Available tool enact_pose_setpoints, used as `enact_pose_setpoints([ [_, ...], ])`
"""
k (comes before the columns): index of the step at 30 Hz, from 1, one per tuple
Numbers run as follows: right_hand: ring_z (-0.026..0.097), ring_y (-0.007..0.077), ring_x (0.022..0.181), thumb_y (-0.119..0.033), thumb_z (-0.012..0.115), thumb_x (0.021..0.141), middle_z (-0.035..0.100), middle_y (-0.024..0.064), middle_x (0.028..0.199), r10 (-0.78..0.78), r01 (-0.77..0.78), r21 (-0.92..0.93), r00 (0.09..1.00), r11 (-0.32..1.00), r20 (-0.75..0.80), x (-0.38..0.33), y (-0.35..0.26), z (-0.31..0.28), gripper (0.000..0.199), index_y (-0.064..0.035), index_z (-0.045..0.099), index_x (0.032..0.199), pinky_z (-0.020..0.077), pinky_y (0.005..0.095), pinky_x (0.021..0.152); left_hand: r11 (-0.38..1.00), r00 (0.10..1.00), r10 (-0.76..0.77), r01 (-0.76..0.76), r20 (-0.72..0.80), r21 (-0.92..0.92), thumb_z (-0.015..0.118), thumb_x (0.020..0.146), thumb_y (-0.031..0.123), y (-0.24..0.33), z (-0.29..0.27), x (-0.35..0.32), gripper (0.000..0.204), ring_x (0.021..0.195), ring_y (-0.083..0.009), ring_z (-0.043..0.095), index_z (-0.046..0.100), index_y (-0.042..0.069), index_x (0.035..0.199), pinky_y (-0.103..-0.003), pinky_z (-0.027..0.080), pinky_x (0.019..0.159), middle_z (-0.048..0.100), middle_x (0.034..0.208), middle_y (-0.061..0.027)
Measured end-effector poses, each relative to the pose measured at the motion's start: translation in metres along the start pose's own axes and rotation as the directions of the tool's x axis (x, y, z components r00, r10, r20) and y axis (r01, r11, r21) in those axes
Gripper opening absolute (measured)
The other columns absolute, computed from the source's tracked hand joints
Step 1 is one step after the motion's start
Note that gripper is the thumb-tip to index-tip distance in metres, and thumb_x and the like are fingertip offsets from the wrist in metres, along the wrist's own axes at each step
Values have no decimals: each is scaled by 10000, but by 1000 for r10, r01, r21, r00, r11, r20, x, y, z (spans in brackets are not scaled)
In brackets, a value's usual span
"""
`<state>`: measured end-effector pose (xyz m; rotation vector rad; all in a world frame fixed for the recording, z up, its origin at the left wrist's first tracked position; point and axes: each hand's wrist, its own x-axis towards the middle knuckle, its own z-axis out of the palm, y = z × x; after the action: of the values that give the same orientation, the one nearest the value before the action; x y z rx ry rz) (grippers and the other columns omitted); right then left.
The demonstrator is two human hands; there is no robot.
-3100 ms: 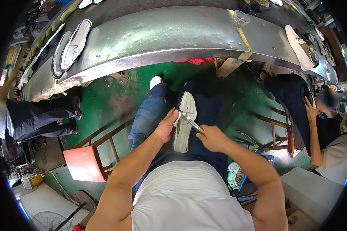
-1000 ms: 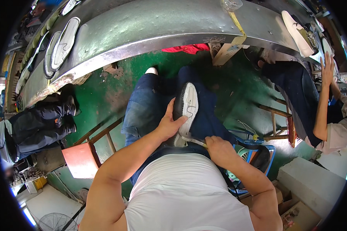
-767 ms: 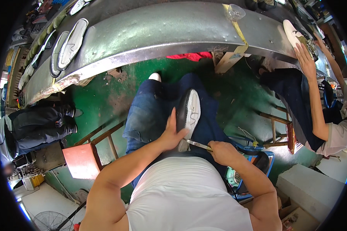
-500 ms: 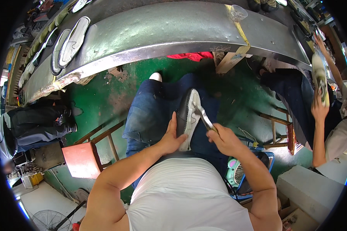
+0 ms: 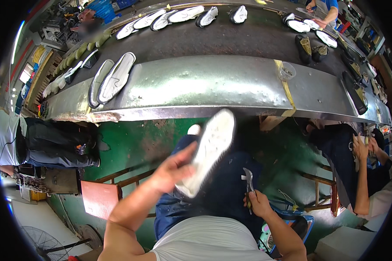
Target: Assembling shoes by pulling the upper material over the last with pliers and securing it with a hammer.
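Observation:
My left hand (image 5: 169, 172) holds a lasted shoe (image 5: 214, 141) up in front of me, above my knees. The shoe's white underside with its stitched rim faces me, slightly blurred by motion, and my thumb lies across its lower part. Lower down at the right, over my thigh, my right hand (image 5: 258, 202) is closed round the handles of metal lasting pincers (image 5: 249, 179). Their curved head points up and away, apart from the shoe. On the bench (image 5: 204, 82) ahead, a pair of similar shoes (image 5: 116, 78) lies with white undersides up.
Several more shoes (image 5: 186, 14) line the bench's far side. A clear plastic cup (image 5: 287, 71) stands near the front edge. A red-topped stool (image 5: 101, 198) is at my left, a co-worker (image 5: 363, 174) sits at right, and a caged fan (image 5: 41, 243) stands lower left.
My left hand has lifted the shoe off my lap, forward toward the bench. The pincers have come away from the shoe and dropped lower right. The view has tilted up, showing more bench.

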<state>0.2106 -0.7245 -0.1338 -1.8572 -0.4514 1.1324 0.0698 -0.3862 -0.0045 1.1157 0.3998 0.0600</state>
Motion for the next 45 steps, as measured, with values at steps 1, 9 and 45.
enact_pose_setpoints([
  [1, 669, 167, 703, -376, 413, 1061, 684, 96, 802, 9, -10, 14, 1000, 1000, 26, 2, -3, -2, 445, 23, 600, 995, 528, 307, 653, 999, 999, 42, -42, -18, 23, 686, 931, 124, 30, -3, 14, 773, 1202, -208, 572, 246, 12, 1557, -357, 454, 1027, 530, 1413, -152],
  [9, 677, 199, 732, -369, 404, 1070, 684, 136, 893, 82, -109, 191, 986, 975, 143, 27, 6, -10, 455, 53, 571, 1077, 547, 316, 664, 709, 876, 336, 6, -346, 705, 758, 873, 207, 225, -68, 249, 809, 1032, -291, 675, 319, -34, 1509, -400, 545, 889, 652, 1235, -186],
  [45, 664, 170, 730, -231, 576, 985, 677, 94, 847, -96, 98, -102, 995, 990, 26, 0, -23, 9, 265, 7, 591, 1101, 532, 317, 682, 896, 899, 413, -372, -147, 243, 716, 922, 130, 11, -29, 24, 750, 1214, -135, 496, 313, 106, 1553, -300, 390, 1054, 518, 1381, -65],
])
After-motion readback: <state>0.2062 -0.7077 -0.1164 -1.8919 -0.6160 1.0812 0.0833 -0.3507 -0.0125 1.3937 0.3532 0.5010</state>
